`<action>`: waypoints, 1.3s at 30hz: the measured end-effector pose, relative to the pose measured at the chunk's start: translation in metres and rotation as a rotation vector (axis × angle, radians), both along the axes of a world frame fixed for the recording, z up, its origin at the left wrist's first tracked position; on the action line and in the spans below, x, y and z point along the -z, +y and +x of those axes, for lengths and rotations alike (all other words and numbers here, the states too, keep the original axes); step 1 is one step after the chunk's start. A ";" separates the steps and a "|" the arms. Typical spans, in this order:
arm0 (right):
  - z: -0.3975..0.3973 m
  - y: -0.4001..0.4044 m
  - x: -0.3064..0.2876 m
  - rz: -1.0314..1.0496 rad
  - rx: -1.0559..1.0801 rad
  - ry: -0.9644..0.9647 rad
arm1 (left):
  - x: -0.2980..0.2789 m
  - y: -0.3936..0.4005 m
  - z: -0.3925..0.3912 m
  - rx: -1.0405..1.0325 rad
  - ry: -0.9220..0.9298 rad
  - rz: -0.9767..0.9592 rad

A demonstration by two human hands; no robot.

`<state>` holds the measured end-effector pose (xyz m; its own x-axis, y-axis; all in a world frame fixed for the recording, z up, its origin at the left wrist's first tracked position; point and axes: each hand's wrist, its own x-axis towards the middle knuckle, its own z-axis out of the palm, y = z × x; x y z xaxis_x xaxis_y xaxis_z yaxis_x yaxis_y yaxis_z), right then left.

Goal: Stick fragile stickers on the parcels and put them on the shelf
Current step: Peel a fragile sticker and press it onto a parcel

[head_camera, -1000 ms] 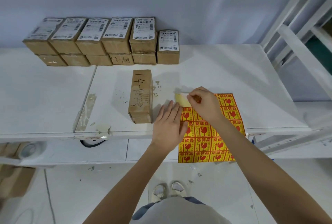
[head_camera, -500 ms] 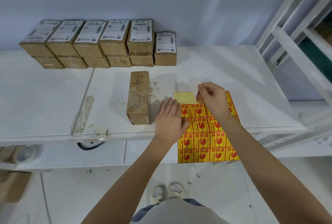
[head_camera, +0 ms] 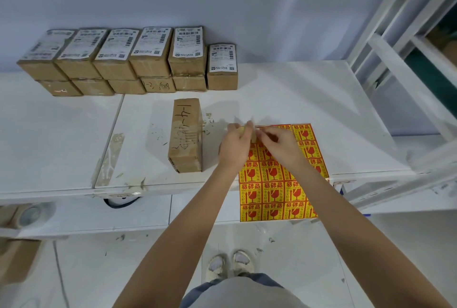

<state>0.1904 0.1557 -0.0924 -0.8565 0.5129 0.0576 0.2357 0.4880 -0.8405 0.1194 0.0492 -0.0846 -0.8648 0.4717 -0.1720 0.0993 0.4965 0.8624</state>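
A brown parcel (head_camera: 186, 134) with handwriting on top lies on the white table (head_camera: 284, 92). Right of it a yellow and red fragile sticker sheet (head_camera: 279, 189) hangs partly over the table's front edge. My left hand (head_camera: 233, 147) and my right hand (head_camera: 278, 144) meet above the sheet's far left corner. Both pinch a peeled sticker (head_camera: 252, 134) between their fingertips, and its pale back shows. The fingers hide most of the sticker.
Several brown parcels (head_camera: 150, 58) with white shipping labels are stacked in two layers along the back wall. A white metal shelf frame (head_camera: 395, 43) rises at the right. A tape roll (head_camera: 31, 213) sits on a lower level at the left. My shoes (head_camera: 230, 264) show below.
My right hand peeled a sticker off the sheet's top corner and lifted it. My left hand left the sheet and rose to take hold of the sticker too.
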 end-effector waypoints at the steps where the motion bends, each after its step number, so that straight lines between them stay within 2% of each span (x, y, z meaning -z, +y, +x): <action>1: 0.001 -0.001 -0.002 0.008 -0.044 -0.018 | -0.001 0.002 -0.004 0.005 -0.019 -0.015; 6: 0.004 0.008 -0.006 0.085 -0.224 -0.116 | -0.003 0.011 -0.018 0.061 0.007 -0.088; 9: 0.005 0.015 0.001 0.277 -0.158 -0.082 | -0.004 0.014 -0.018 0.024 -0.046 -0.080; 11: 0.006 0.017 0.008 0.456 -0.147 -0.094 | -0.003 0.014 -0.021 0.032 0.004 -0.098; 16: 0.014 0.014 0.022 0.675 -0.291 -0.338 | 0.003 0.013 -0.024 0.043 0.114 -0.197; 23: 0.015 0.012 0.023 0.716 -0.293 -0.387 | 0.007 0.012 -0.024 0.033 0.212 -0.275; 30: 0.014 0.013 0.025 0.745 -0.296 -0.402 | 0.011 0.007 -0.030 -0.033 0.161 -0.238; 33: 0.014 0.014 0.026 0.755 -0.289 -0.411 | 0.012 0.007 -0.030 -0.034 0.198 -0.268; 36: 0.014 0.013 0.028 0.756 -0.286 -0.411 | 0.012 0.006 -0.024 -0.099 0.220 -0.168; 39: 0.014 0.012 0.026 0.729 -0.279 -0.401 | 0.015 0.002 -0.017 -0.150 0.133 0.126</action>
<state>0.2043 0.1679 -0.1185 -0.9711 0.2347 -0.0429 0.2386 0.9551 -0.1759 0.1025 0.0513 -0.0999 -0.9381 0.3464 0.0000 0.1490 0.4037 0.9027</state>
